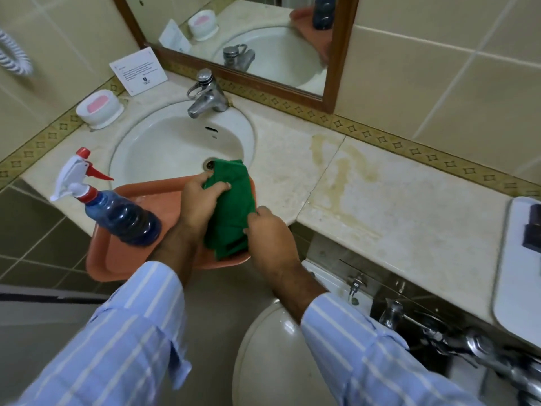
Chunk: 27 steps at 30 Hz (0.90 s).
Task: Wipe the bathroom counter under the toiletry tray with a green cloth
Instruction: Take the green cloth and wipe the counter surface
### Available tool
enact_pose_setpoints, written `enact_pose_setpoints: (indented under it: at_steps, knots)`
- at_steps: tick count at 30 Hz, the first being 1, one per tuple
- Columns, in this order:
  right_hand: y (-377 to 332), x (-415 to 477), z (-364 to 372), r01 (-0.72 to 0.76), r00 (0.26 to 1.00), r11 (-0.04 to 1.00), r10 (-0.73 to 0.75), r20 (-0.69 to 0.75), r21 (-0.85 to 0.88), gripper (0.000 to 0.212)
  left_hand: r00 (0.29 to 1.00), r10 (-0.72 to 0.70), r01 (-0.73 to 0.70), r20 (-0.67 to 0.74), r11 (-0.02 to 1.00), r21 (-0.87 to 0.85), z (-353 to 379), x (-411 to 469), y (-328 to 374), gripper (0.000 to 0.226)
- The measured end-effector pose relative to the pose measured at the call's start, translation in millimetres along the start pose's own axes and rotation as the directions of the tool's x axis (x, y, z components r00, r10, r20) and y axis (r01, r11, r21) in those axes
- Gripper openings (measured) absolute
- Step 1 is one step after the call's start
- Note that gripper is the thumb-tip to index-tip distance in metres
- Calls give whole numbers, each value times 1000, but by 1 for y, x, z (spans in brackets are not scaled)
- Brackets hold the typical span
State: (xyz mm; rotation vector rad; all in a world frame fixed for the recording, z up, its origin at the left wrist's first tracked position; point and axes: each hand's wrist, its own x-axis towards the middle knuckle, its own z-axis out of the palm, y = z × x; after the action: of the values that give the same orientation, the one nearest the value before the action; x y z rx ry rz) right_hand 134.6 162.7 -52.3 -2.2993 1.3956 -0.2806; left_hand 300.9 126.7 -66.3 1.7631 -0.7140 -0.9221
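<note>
A folded green cloth [232, 206] is held over the front of the sink. My left hand [199, 200] grips its upper left part, and my right hand [270, 232] pinches its right edge lower down. Under the cloth an orange tray [117, 259] rests across the sink's front rim and overhangs the counter edge. A spray bottle [117, 212] of blue liquid lies on the tray's left side. The beige stone counter [380, 206] stretches to the right with a yellowish stain [342, 168] on it. A white toiletry tray [515, 273] with dark items sits at the far right.
The white sink [175, 148] has a chrome tap [206, 95] behind it. A white soap dish [99, 108] and a printed card [137, 70] stand at the back left. A mirror [248, 39] hangs above. A toilet lid [272, 356] and chrome pipes [468, 344] lie below the counter.
</note>
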Motion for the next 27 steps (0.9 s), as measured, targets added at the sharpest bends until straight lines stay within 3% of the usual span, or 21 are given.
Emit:
enact_pose_setpoints:
  at_steps: [2, 4, 7, 9, 11, 14, 16, 19, 22, 24, 27]
  knots:
    - [21, -7, -12, -76, 987, 987, 95, -129, 145, 11, 999, 38, -36, 17, 990, -136, 10, -1, 20, 27]
    - [46, -14, -25, -145, 951, 951, 210, -225, 275, 12, 994, 86, -78, 65, 989, -126, 31, 2, 40, 25]
    - [89, -18, -37, -244, 895, 896, 355, -270, 370, 12, 969, 176, -189, 175, 980, 64, 83, 5, 56, 24]
    - [111, -17, -39, -276, 893, 868, 391, -224, 412, 16, 957, 227, -275, 181, 909, 313, 116, 5, 56, 35]
    - [129, -15, -39, -288, 920, 884, 362, -149, 369, 24, 952, 251, -306, 174, 783, 542, 141, 1, 49, 54]
    - [159, -15, -44, -249, 957, 940, 276, -88, 233, 31, 913, 299, -406, 276, 604, 686, 166, -16, 23, 60]
    - [193, -18, -58, -256, 945, 939, 293, -145, 229, 31, 891, 233, -454, 390, 504, 735, 181, -31, -1, 63]
    - [265, -29, -86, -375, 882, 916, 399, -249, 140, 40, 897, 218, -440, 385, 360, 822, 190, -38, -24, 71]
    - [334, -46, -105, -566, 813, 824, 557, -172, -7, 62, 918, 254, -378, 304, 331, 865, 196, -17, -20, 73]
    - [353, -55, -99, -572, 818, 815, 557, -142, -98, 68, 936, 252, -321, 246, 328, 888, 205, 8, -10, 74]
    - [364, -58, -83, -543, 832, 820, 497, -247, -182, 68, 945, 215, -309, 246, 346, 886, 237, 44, 8, 70]
